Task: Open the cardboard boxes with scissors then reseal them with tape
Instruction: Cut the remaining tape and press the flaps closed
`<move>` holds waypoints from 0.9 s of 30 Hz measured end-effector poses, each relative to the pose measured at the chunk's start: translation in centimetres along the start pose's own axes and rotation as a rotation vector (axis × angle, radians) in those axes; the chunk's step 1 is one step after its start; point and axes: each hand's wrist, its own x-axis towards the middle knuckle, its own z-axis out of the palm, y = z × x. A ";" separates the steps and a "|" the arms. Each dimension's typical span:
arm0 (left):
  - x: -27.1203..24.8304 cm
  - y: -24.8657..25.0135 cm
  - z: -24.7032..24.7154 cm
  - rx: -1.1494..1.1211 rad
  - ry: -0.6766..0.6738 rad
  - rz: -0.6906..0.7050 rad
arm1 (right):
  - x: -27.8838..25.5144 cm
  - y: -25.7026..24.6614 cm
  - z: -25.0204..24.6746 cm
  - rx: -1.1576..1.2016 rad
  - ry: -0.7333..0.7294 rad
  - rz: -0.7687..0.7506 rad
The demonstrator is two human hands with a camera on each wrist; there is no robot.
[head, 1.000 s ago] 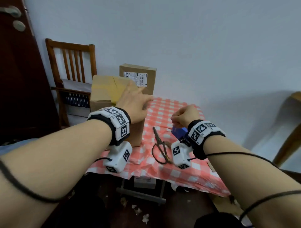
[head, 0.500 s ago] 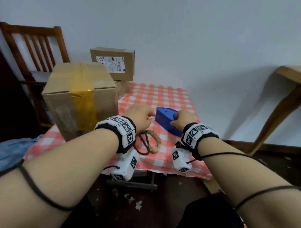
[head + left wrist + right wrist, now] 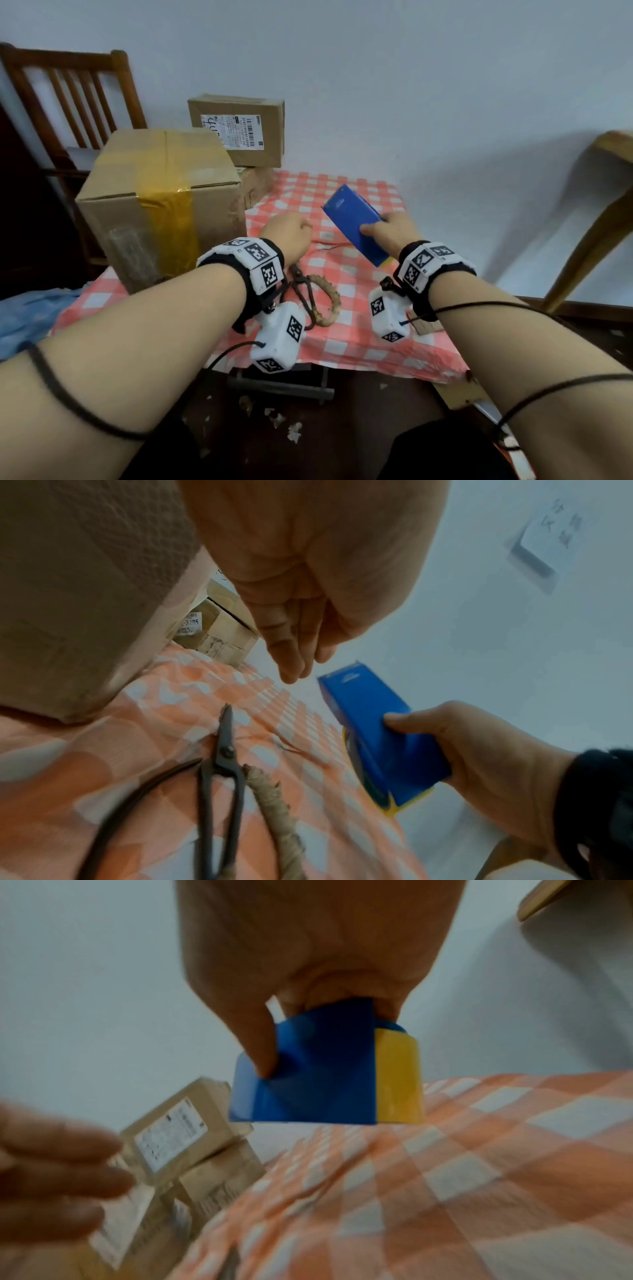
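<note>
My right hand [image 3: 390, 229] grips a blue tape dispenser [image 3: 352, 222] by its lower end and holds it tilted above the checked table [image 3: 342, 335]. Thumb and fingers pinch its sides [image 3: 308, 1083], and a yellow tape roll [image 3: 397, 1077] shows at one edge. My left hand [image 3: 287, 233] hovers just left of the dispenser [image 3: 377, 737] with relaxed fingers [image 3: 291, 666] and holds nothing. Dark scissors [image 3: 305, 294] with a twine-wrapped handle lie shut on the cloth under my left wrist [image 3: 222, 764]. A large cardboard box [image 3: 161, 192], sealed with yellow tape, stands at the left.
A small labelled box [image 3: 239, 130] sits on another small box [image 3: 255, 186] at the back against the wall. A wooden chair [image 3: 68, 85] stands behind the large box. Wooden furniture [image 3: 599, 205] is at the right, blue cloth [image 3: 27, 315] at the left edge.
My left hand left the large box, reached the dispenser, then drew back from it. My right hand has lifted the dispenser off the table and tilted it.
</note>
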 end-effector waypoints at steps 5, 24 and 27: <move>-0.7 2.0 -0.7 -0.732 -0.030 -0.366 | -2.2 -1.6 -2.9 0.298 0.119 0.043; -3.9 3.9 -3.9 -1.056 -0.169 -0.436 | -5.4 -3.9 -4.2 0.477 0.058 0.093; -4.0 4.0 -3.8 -1.004 -0.156 -0.364 | -5.4 -3.7 -4.4 0.428 0.064 0.062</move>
